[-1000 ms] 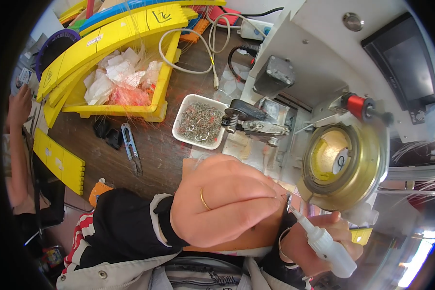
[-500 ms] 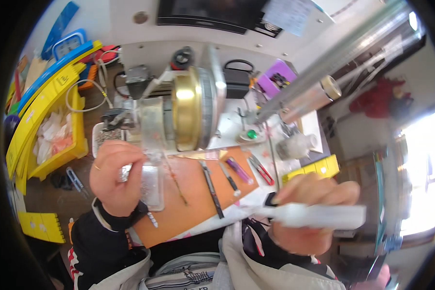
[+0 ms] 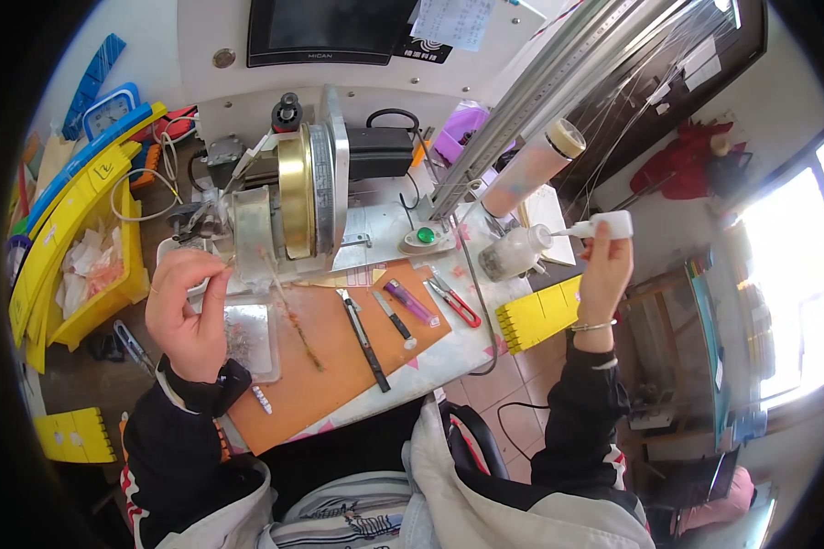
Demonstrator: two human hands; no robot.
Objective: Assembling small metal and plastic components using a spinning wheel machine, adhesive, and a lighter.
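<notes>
My left hand (image 3: 188,316) is raised over the left part of the bench, its thumb and forefinger pinched together. Whatever the fingertips hold, if anything, is too small to make out. Below them lies a see-through plastic box (image 3: 264,343) with tiny bits inside. Out to the right, my right hand (image 3: 606,274) grips a small white squeeze bottle (image 3: 613,225), tilted on its side. Its thin nozzle points left, close to the mouth of a whitish jar (image 3: 513,253); whether the two touch I cannot tell.
An orange mat (image 3: 311,393) carries a black utility knife (image 3: 364,340), a small knife (image 3: 395,318), a purple lighter (image 3: 410,302), red snips (image 3: 455,302) and a thin stick (image 3: 293,316). Behind stands a machine with a brass wheel (image 3: 296,192). A yellow bin (image 3: 110,302) stands left.
My right hand has carried the white bottle away from my body, up to the jar. The view has shifted as well. My left hand keeps its pinch.
</notes>
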